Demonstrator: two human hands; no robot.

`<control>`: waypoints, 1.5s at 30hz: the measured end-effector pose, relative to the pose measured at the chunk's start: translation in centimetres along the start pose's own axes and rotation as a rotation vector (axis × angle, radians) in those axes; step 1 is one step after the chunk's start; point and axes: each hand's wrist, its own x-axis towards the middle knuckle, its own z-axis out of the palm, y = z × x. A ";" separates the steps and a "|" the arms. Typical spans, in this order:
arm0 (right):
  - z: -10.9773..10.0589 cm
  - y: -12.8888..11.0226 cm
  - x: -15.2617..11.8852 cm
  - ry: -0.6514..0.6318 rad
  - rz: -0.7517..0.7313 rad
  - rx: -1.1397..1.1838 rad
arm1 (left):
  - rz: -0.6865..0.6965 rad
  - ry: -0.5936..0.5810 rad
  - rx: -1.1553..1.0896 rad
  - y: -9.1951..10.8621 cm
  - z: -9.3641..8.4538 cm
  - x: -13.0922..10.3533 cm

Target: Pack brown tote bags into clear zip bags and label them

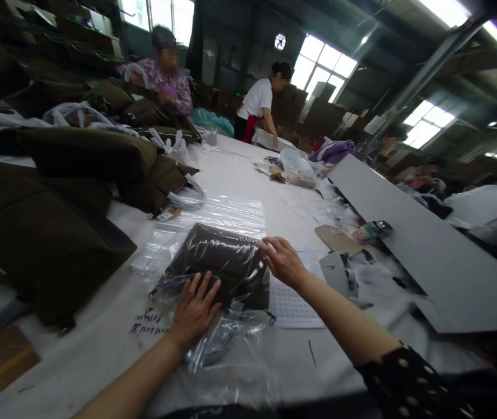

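A dark olive bag (226, 250) lies flat inside a clear plastic bag (248, 343) on the white table. My left hand (196, 308) rests with spread fingers on the plastic over the bag's near left part. At the bag's right edge, my right hand (283, 262) touches the plastic with its fingertips, fingers reaching out and apart. The loose end of the plastic lies crumpled toward me. Beneath and beyond it are more flat clear plastic bags (235, 212). A printed sheet (296, 297) lies partly under my right forearm.
Olive bags (48, 233) are piled on the left. Along the right stand a long white board (423, 244), a bottle (371, 231) and a piece of cardboard (338, 240). Farther back are tags (277, 174), a purple cloth (333, 151) and several people, one leaning over the table (231, 157).
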 end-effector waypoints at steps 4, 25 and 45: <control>3.2 -1.8 -13.0 0.072 -0.358 0.056 | 0.035 -0.020 -0.037 -1.1 1.1 1.6; 7.0 -9.8 -9.0 0.474 0.279 0.459 | -0.241 0.012 -0.365 0.9 -7.3 -7.1; 5.8 -16.3 -8.4 0.314 0.384 0.462 | -0.325 -0.118 -0.428 -1.0 -9.1 3.3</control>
